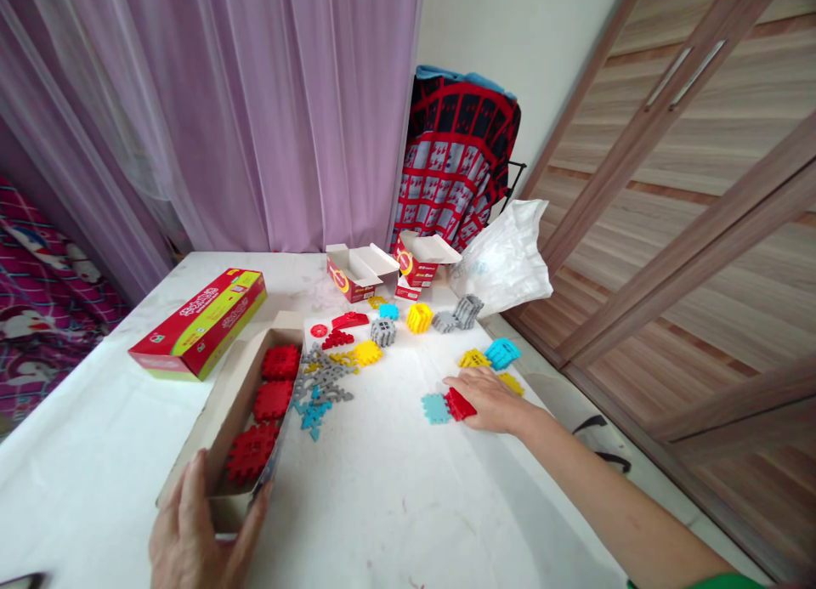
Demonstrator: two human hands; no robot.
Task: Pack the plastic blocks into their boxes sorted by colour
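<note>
My left hand (pixel 207 521) grips the near end of a long open cardboard box (pixel 220 381), thumb on its right side and fingers on its left. Inside the box lie red interlocking toy tiles (pixel 252 450) in a row. My right hand (pixel 488 399) is closed over a red toy tile (pixel 460 404) at the right of the table, its fingertips partly hidden. Touching that tile on its left is a light blue toy tile (pixel 437 408). Just beyond the right hand are a yellow toy piece (pixel 474 359) and a blue toy piece (pixel 502 353).
Loose grey pieces (pixel 322 375) and blue pieces (pixel 313 413) lie beside the box. A closed red box (pixel 201 321) rests at left. Behind stand two small open boxes (pixel 352 285) and a white plastic bag (pixel 507 257). Wooden cabinet doors (pixel 688 189) rise at right.
</note>
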